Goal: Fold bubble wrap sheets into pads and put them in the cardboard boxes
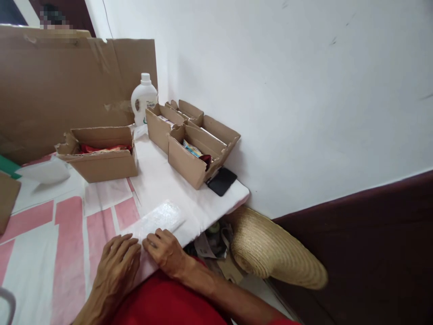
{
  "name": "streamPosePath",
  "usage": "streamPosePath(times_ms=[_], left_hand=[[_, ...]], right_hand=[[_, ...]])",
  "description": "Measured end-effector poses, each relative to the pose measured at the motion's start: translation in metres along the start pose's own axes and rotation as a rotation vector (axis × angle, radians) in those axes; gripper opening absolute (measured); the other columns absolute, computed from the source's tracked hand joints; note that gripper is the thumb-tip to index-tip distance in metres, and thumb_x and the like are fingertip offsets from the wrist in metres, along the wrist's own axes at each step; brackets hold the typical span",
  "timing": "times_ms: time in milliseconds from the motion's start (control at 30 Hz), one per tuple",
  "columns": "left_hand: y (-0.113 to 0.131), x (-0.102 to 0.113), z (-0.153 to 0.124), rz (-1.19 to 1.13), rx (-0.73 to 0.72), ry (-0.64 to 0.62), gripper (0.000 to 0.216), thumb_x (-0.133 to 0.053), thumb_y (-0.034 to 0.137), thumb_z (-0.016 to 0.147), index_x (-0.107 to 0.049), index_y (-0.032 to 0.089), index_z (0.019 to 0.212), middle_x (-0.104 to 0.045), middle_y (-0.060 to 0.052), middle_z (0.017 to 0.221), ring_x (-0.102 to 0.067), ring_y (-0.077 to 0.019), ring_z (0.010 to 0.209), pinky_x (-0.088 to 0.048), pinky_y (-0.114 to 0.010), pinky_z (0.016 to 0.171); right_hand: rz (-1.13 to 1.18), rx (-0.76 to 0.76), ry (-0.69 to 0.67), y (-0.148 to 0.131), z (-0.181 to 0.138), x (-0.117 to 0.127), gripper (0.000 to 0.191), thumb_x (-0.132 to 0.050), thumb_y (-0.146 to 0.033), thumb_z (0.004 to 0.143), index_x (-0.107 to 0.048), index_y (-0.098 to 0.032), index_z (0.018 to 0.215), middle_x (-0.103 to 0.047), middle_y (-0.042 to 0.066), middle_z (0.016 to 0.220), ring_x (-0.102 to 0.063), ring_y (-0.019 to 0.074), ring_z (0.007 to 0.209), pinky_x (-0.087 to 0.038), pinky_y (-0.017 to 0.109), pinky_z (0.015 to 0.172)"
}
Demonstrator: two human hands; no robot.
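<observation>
A shiny clear plastic bag (160, 217) lies flat on the table near its front edge. At its near end, my left hand (117, 259) rests with bent fingers close together, fingertips on the plastic and thumb hidden. Just right of it, my right hand (167, 253) has its fingers curled around the bag's near edge. The two hands almost touch. Whatever the fingertips cover is hidden.
An open cardboard box (108, 164) with red packets stands left. More open boxes (187, 164) hold packets along the wall, beside a white jug (145, 97) and a black flat object (222, 181). A straw hat (267, 248) hangs beyond the table's right edge.
</observation>
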State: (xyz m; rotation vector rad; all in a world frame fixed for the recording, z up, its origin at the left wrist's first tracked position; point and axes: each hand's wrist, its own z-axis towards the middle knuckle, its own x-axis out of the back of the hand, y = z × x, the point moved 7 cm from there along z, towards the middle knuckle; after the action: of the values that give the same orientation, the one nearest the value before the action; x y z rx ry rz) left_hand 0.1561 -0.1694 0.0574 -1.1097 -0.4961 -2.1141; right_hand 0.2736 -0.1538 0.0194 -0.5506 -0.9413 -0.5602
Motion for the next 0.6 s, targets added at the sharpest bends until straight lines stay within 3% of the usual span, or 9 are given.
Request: streamPosePath(times_ms=[100,200,267,333,433,500,600], left_hand=[[0.009,0.008,0.004,-0.157,0.027,-0.074,0.027,-0.065,0.027,0.088,-0.064,0.023,0.115,-0.076,-0.005,0.108,-0.069,-0.022,0.106,-0.049,-0.038,0.1],[0.003,0.012,-0.003,-0.267,0.139,-0.148,0.065,-0.075,0.052,0.079,-0.056,0.025,0.136,-0.072,-0.009,0.123,-0.068,-0.0255,0.112,-0.054,-0.039,0.097],[-0.006,0.01,-0.011,-0.351,0.217,-0.17,0.066,-0.076,0.052,0.079,-0.056,0.03,0.137,-0.072,-0.007,0.126,-0.068,-0.026,0.115,-0.056,-0.037,0.095],[-0.014,0.003,-0.016,-0.453,0.309,-0.171,0.044,-0.069,0.044,0.086,-0.063,0.033,0.128,-0.074,-0.004,0.12,-0.07,-0.0238,0.111,-0.057,-0.034,0.092],[-0.028,-0.018,-0.017,-0.61,0.559,-0.194,0.022,-0.057,0.04,0.094,-0.071,0.027,0.106,-0.077,-0.001,0.097,-0.072,-0.0187,0.088,-0.058,-0.028,0.077],[-0.033,-0.032,-0.014,-0.666,0.726,-0.202,0.026,-0.056,0.045,0.093,-0.069,0.023,0.091,-0.072,0.001,0.08,-0.067,-0.0162,0.073,-0.054,-0.025,0.066],[-0.036,-0.047,-0.004,-0.65,0.828,-0.172,0.035,-0.055,0.052,0.092,-0.062,0.021,0.076,-0.062,0.003,0.067,-0.056,-0.0134,0.062,-0.046,-0.023,0.056]], right_hand=[[0.217,-0.096,0.056,0.006,-0.021,0.004,0.016,-0.052,-0.013,0.097,-0.066,-0.021,0.097,-0.07,0.005,0.085,-0.061,0.0204,0.078,-0.05,0.032,0.073],[0.549,-0.271,0.133,0.024,-0.041,0.017,0.023,-0.047,-0.017,0.099,-0.068,-0.021,0.108,-0.075,0.005,0.1,-0.067,0.0185,0.091,-0.053,0.03,0.084],[0.705,-0.412,0.142,0.034,-0.048,0.023,0.021,-0.049,-0.023,0.1,-0.069,-0.021,0.109,-0.075,0.005,0.104,-0.069,0.0182,0.097,-0.054,0.029,0.087],[0.759,-0.521,0.118,0.039,-0.049,0.025,0.019,-0.053,-0.03,0.1,-0.07,-0.021,0.1,-0.074,0.004,0.098,-0.068,0.0185,0.093,-0.053,0.028,0.084],[0.725,-0.663,0.099,0.048,-0.044,0.022,0.025,-0.056,-0.031,0.097,-0.062,-0.02,0.076,-0.063,-0.001,0.074,-0.06,0.015,0.071,-0.047,0.025,0.068],[0.698,-0.743,0.12,0.055,-0.042,0.017,0.028,-0.058,-0.029,0.095,-0.055,-0.02,0.068,-0.054,-0.004,0.066,-0.051,0.0127,0.063,-0.04,0.023,0.061],[0.668,-0.819,0.182,0.065,-0.038,0.011,0.025,-0.06,-0.028,0.092,-0.054,-0.02,0.069,-0.053,-0.004,0.066,-0.049,0.0126,0.064,-0.038,0.023,0.06]])
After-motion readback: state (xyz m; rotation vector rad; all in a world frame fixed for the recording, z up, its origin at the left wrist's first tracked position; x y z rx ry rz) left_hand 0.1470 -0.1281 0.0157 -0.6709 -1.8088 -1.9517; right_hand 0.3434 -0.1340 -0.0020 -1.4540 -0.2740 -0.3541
